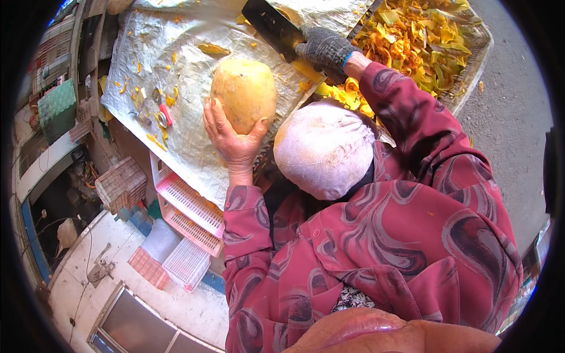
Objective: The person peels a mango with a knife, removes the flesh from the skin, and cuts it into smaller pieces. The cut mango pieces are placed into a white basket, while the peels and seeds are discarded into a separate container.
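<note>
A large, smooth yellow pumpkin or squash (247,90) stands on a white plastic sheet (185,84). My bare left hand (231,132) cups its near end, fingers along the left side and thumb on the right. My right hand (326,49), in a dark grey knit glove, grips a broad dark-bladed cleaver (271,26). Its handle is hidden in the glove. The blade points up and left, apart from the pumpkin. Close in front of me, right of my left hand, is a rounded form covered in white cloth (324,150); what lies beneath is hidden.
A shallow crate (479,55) heaped with orange and yellow peelings (410,48) stands to the right. Peel scraps (213,49) and a small red-and-silver object (166,114) lie on the sheet. Stacked plastic crates (194,194) and a wicker-like basket (120,183) are at lower left.
</note>
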